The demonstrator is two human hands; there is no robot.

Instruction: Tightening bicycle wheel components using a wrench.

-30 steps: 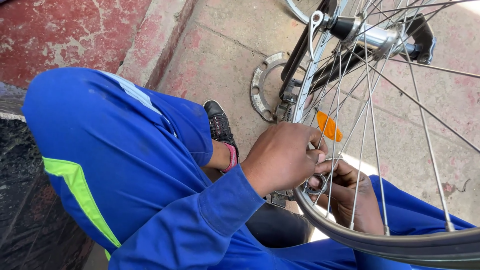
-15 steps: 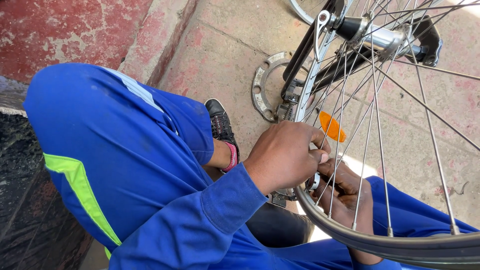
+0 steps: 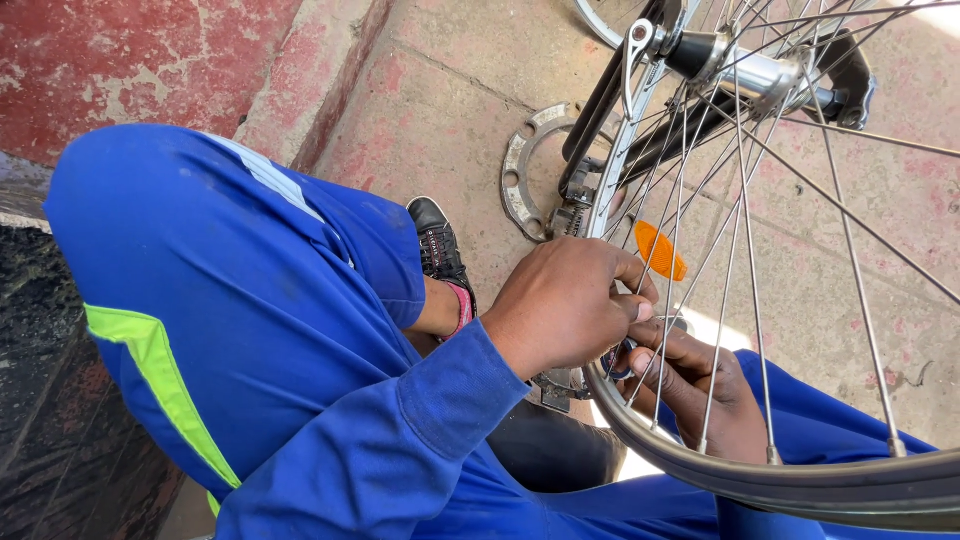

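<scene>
At the rim's near edge, both hands, left hand [image 3: 565, 305] and right hand [image 3: 700, 390], pinching a spoke [image 3: 672, 310] running up toward the hub [image 3: 745, 65]

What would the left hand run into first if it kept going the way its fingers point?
The left hand points right, into the wheel. Its fingertips already touch the right hand's fingers at the rim, so those come first, then probably the spokes; depth is unclear.

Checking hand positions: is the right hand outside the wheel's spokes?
No. The right hand reaches in behind the spokes, meeting the left hand near the rim.
</scene>
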